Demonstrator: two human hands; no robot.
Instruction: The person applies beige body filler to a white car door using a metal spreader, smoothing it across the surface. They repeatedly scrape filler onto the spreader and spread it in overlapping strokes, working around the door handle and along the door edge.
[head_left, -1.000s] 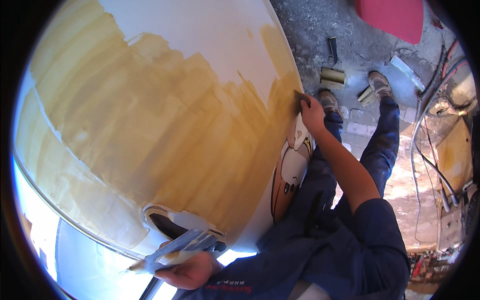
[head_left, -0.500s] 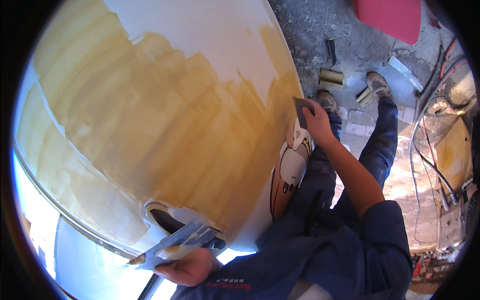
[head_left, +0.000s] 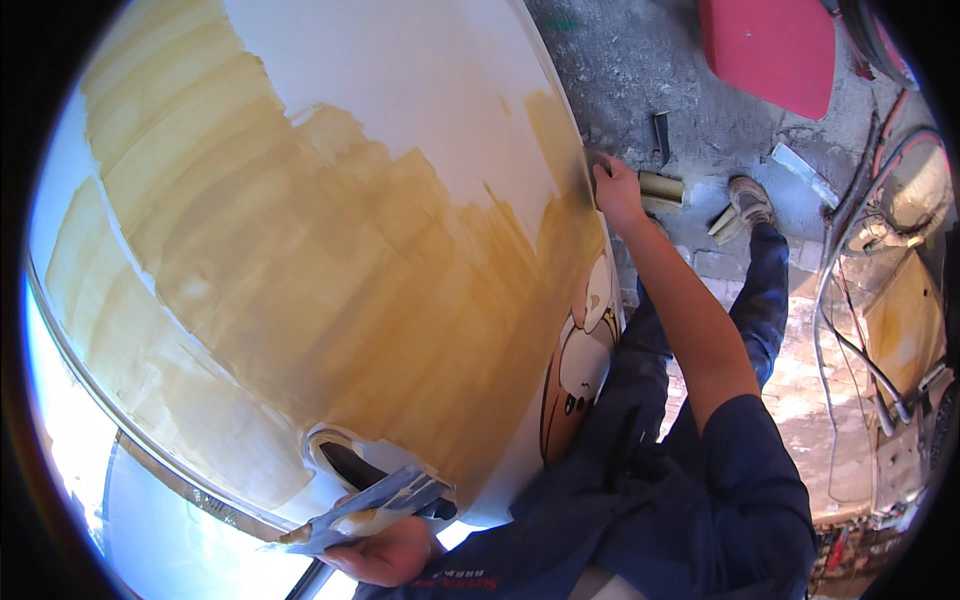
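Observation:
A large curved white vehicle panel (head_left: 420, 70) fills the left and middle, widely coated with tan filler (head_left: 290, 250) in overlapping strokes. At its right edge, my right hand (head_left: 620, 195) grips a dark, thin spreader (head_left: 597, 165), mostly hidden by the fingers and pressed against the coated border. Down at the lower left, my left hand (head_left: 385, 555) holds a flat metal putty board (head_left: 395, 500) smeared with tan filler. That board sits just below a dark handle recess (head_left: 350, 465) in the panel. A cartoon sticker (head_left: 580, 360) decorates the panel's edge below my right hand.
Beyond the panel, the grey floor holds a red panel piece (head_left: 770, 55), a dark strip (head_left: 662, 138), a tan block (head_left: 660, 187) and a white bar (head_left: 805, 175). Hoses and cables (head_left: 850, 230) run down the right side. My shoe (head_left: 750, 203) stands near the blocks.
My right hand has moved up along the panel's edge with the spreader, from beside the sticker to the coated border above it. The left hand still holds the board near the handle recess.

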